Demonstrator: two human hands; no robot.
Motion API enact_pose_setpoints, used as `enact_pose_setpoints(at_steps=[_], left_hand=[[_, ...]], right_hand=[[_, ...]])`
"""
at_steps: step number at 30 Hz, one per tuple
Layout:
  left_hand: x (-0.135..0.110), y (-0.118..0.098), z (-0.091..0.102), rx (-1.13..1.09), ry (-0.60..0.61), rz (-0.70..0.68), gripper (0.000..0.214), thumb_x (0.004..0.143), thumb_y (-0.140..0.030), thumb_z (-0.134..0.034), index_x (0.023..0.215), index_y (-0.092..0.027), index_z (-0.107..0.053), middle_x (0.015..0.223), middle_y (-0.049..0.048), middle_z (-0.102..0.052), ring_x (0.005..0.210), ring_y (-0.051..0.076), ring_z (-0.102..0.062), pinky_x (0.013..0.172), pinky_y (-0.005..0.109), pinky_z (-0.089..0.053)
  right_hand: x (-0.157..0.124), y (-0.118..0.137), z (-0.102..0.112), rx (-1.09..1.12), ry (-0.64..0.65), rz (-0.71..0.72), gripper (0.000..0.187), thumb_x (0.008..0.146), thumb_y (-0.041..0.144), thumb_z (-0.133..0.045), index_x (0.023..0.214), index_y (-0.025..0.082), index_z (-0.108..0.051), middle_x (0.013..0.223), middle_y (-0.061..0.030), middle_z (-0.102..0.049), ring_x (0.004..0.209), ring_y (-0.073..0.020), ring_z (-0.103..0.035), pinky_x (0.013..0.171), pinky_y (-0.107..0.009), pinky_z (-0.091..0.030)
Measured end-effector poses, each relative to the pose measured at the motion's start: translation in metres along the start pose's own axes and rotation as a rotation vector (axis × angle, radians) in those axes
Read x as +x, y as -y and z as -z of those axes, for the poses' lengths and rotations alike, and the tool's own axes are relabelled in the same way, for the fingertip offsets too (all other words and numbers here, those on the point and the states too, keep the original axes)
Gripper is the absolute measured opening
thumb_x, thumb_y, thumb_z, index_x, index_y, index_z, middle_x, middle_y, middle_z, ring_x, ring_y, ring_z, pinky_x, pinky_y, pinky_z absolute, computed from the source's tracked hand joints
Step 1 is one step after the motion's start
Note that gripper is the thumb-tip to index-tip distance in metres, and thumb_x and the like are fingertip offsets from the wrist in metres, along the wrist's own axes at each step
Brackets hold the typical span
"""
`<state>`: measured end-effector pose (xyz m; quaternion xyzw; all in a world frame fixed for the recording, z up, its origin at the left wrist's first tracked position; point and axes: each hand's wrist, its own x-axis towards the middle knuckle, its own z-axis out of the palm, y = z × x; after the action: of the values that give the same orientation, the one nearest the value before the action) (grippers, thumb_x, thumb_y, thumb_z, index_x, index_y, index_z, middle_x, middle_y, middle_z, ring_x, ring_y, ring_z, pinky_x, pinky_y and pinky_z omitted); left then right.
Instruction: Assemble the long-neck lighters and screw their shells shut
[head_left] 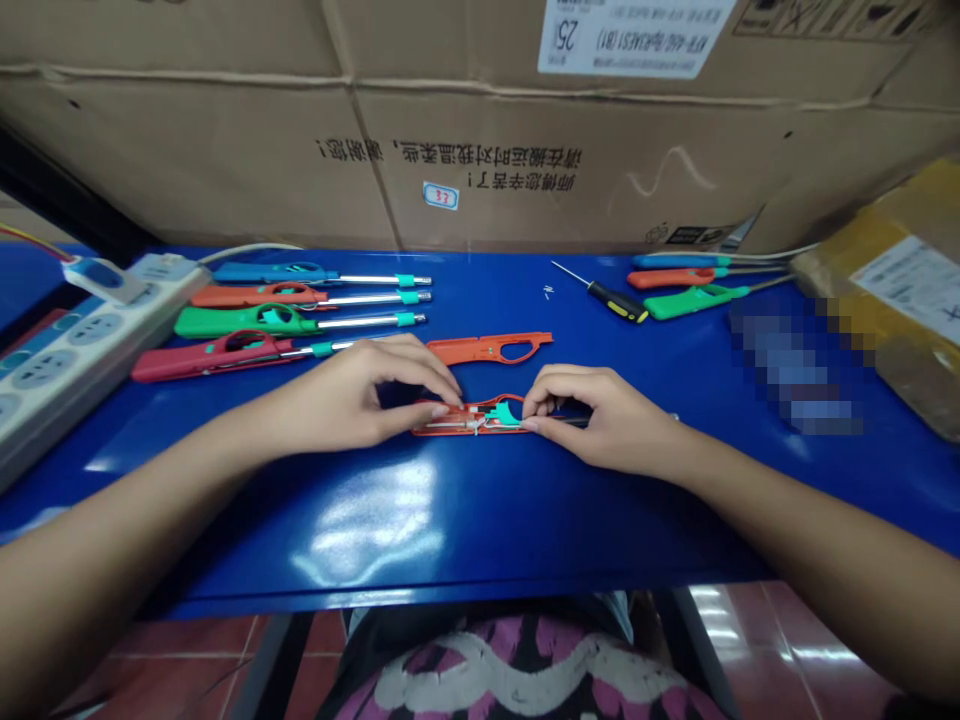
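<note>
An opened orange gas lighter half (495,428) lies on the blue table, its inner parts and teal trigger (504,412) exposed. My left hand (375,395) grips its left end between thumb and fingers. With thumb and fingertips closed together, my right hand (600,412) holds the right end beside the trigger; a dark rod shows under that hand. Just behind lies the loose orange other shell half (480,350), touched by neither hand as far as I can see. What lies under my fingertips is partly hidden.
Several assembled lighters (277,318) lie in a row at left beside a white power strip (97,340). At back right are a screwdriver (611,298), tiny screws (548,291), more lighters (697,300) and a taped package (900,290). A large cardboard box (262,160) walls the back.
</note>
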<state>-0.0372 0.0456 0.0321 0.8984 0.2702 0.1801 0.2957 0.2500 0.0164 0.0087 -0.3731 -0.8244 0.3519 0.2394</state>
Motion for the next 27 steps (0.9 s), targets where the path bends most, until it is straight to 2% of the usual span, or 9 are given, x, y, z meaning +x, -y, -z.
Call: enact_pose_setpoints(at_steps=[4, 10, 16, 22, 25, 27], left_hand=[[0.000, 0.011, 0.014, -0.095, 0.109, 0.121, 0.013, 0.087, -0.031, -0.075, 0.098, -0.026, -0.080, 0.099, 0.0022, -0.073, 0.090, 0.015, -0.069, 0.086, 0.026, -0.054], [-0.001, 0.018, 0.007, -0.188, 0.115, 0.233, 0.010, 0.082, -0.034, -0.079, 0.087, -0.026, -0.083, 0.088, 0.0010, -0.067, 0.079, 0.012, -0.065, 0.075, 0.024, -0.052], [-0.002, 0.020, 0.004, -0.204, 0.092, 0.222, 0.011, 0.082, -0.035, -0.080, 0.088, -0.026, -0.083, 0.080, -0.0003, -0.065, 0.074, 0.011, -0.062, 0.071, 0.023, -0.050], [-0.003, 0.016, 0.018, -0.207, 0.202, 0.205, 0.017, 0.094, -0.031, -0.066, 0.097, -0.024, -0.081, 0.090, 0.0022, -0.069, 0.081, 0.013, -0.065, 0.074, 0.024, -0.052], [-0.004, 0.017, 0.022, -0.209, 0.241, 0.202, 0.018, 0.091, -0.031, -0.071, 0.106, -0.028, -0.080, 0.097, 0.0026, -0.070, 0.088, 0.014, -0.066, 0.079, 0.025, -0.053], [-0.004, 0.019, 0.022, -0.205, 0.242, 0.205, 0.017, 0.088, -0.032, -0.075, 0.104, -0.029, -0.080, 0.096, 0.0021, -0.070, 0.086, 0.014, -0.066, 0.079, 0.025, -0.052]], right_hand=[[-0.001, -0.001, 0.000, 0.007, -0.005, 0.001, 0.004, 0.090, 0.016, -0.065, 0.087, 0.017, -0.068, 0.086, -0.0016, -0.066, 0.080, -0.0123, -0.061, 0.072, -0.025, -0.050], [0.000, -0.002, -0.002, 0.007, -0.018, 0.017, 0.005, 0.089, 0.015, -0.066, 0.085, 0.017, -0.067, 0.085, -0.0015, -0.066, 0.079, -0.0123, -0.061, 0.074, -0.026, -0.050], [-0.001, -0.002, 0.000, -0.003, -0.015, 0.005, 0.005, 0.089, 0.016, -0.066, 0.084, 0.017, -0.067, 0.084, -0.0013, -0.066, 0.077, -0.0119, -0.060, 0.073, -0.026, -0.050], [-0.001, -0.002, 0.000, -0.004, -0.011, -0.006, 0.005, 0.089, 0.015, -0.066, 0.084, 0.017, -0.067, 0.084, -0.0012, -0.066, 0.077, -0.0115, -0.061, 0.073, -0.025, -0.050], [-0.001, -0.002, 0.000, -0.006, -0.012, -0.004, 0.005, 0.089, 0.015, -0.066, 0.085, 0.017, -0.068, 0.085, -0.0012, -0.067, 0.077, -0.0116, -0.061, 0.073, -0.025, -0.050], [-0.001, -0.002, 0.000, -0.009, -0.013, -0.002, 0.005, 0.089, 0.015, -0.066, 0.085, 0.017, -0.068, 0.085, -0.0013, -0.066, 0.077, -0.0118, -0.061, 0.073, -0.026, -0.050]])
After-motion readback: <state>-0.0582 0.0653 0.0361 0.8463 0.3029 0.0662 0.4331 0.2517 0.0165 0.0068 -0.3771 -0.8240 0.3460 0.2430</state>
